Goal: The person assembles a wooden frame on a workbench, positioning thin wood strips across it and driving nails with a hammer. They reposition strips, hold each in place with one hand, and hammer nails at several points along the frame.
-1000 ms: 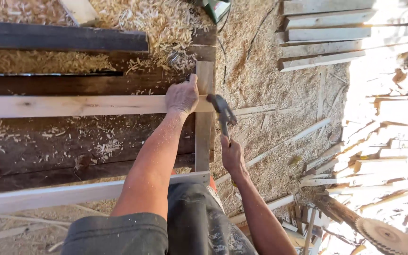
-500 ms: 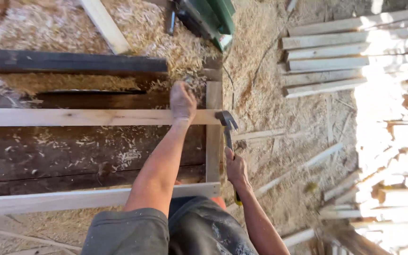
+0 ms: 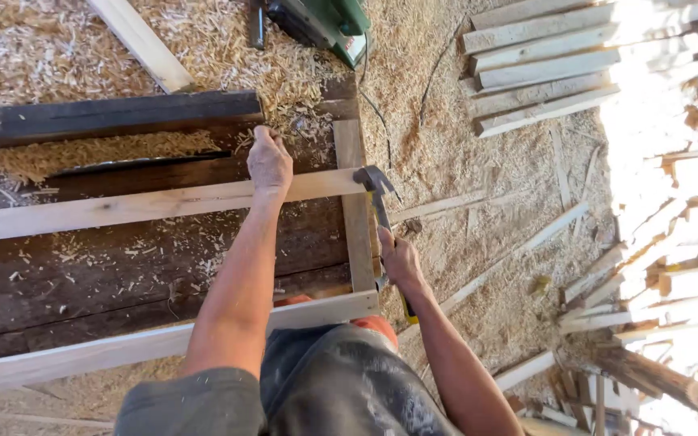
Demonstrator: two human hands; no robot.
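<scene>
Pale wood forms the frame under assembly: a long rail runs across a dark bench, and a short end piece crosses it at the rail's far end. A second rail lies nearer the body, meeting the same end piece.

The left hand presses flat on the long rail, fingers curled over its far edge, closed on the wood and pinning it to the bench. The joint lies just beside this hand, toward the right.

The right hand is wrapped tight around the handle of a claw hammer. The hammer head sits above the grip, at the outer edge of the end piece, level with the rail end. Whether the face touches the wood cannot be told. No nail can be made out at this size.

Step in hand, as judged: fastening the rail end to the end piece, with the hammer at or near the strike point.

Next move, as judged:
- Keep the left hand bearing down so the rail does not shift under impact.
- Keep the fingers clear of the joint.
- Drive square against the end piece; a glancing blow could knock the joint out of line.

Wood shavings cover the ground beyond the bench. A green power tool lies well beyond the left hand.
</scene>
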